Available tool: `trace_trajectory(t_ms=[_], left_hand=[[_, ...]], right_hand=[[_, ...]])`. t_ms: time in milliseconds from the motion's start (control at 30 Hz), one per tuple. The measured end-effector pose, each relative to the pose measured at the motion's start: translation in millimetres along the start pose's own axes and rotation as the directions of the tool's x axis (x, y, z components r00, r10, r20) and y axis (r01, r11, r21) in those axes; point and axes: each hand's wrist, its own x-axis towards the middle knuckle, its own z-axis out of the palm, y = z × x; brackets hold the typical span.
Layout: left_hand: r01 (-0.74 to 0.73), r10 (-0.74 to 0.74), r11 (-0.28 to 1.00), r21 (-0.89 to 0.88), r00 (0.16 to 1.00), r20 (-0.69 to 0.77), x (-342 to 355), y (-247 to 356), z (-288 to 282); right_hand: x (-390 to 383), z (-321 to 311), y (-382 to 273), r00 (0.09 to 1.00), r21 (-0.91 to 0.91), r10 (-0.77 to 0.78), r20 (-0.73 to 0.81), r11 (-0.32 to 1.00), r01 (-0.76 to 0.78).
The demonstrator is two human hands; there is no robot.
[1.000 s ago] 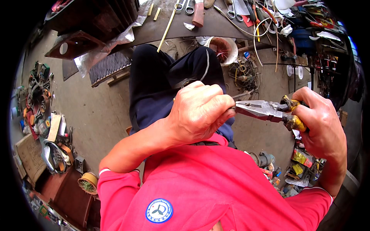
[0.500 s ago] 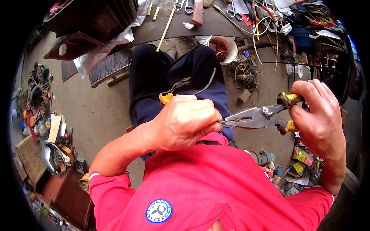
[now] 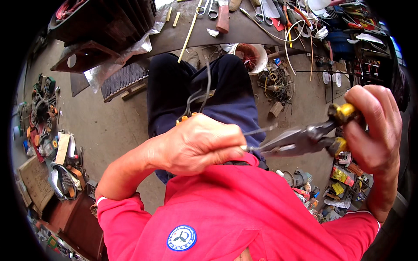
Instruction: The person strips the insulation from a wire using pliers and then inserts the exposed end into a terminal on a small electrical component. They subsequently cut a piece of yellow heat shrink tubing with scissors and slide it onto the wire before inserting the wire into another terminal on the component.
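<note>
Above my lap, my left hand (image 3: 202, 145) is closed, fingers pressed together. Grey wires (image 3: 208, 82) loop up from behind it, and a small orange piece (image 3: 184, 118) peeks over its knuckles; most of that piece is hidden. A thin wire end (image 3: 261, 130) sticks out on the hand's right side, smeared by motion. My right hand (image 3: 375, 130) grips the yellow handles of a pair of pliers (image 3: 296, 140). Their jaws point left and reach close to my left fingertips; whether they bite on a wire there is too blurred to tell.
Along the far side runs a dark workbench (image 3: 244, 32) with scissors (image 3: 261, 16), a red-handled tool (image 3: 222, 19) and loose cable. A finned metal housing (image 3: 100, 26) stands at its left. Beneath it sits a white bucket (image 3: 262, 58). Parts and scrap lie on both sides of the floor.
The pliers and my right hand have shifted slightly right. The grey wires behind my left hand now stand higher, and a thin wire end shows at its right.
</note>
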Motion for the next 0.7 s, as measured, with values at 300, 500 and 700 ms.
trace_trajectory(t_ms=[300, 500, 700], left_hand=[[-0.057, 0.026, 0.982, -0.177, 0.984, -0.174, -4, -5, 5], [-0.027, 0.022, 0.997, -0.071, 0.997, -0.072, 13, 8, 4], [-0.043, 0.050, 0.997, 0.065, 0.992, -0.114, 3, 2, 11]], right_hand=[[7, 13, 3, 0.992, 0.032, 0.048, -0.114, 0.999, -0.044], [9, 8, -2, 0.995, 0.049, 0.046, -0.094, 0.998, -0.041], [3, 17, 1, 0.991, 0.039, -0.011, -0.132, 0.999, 0.016]])
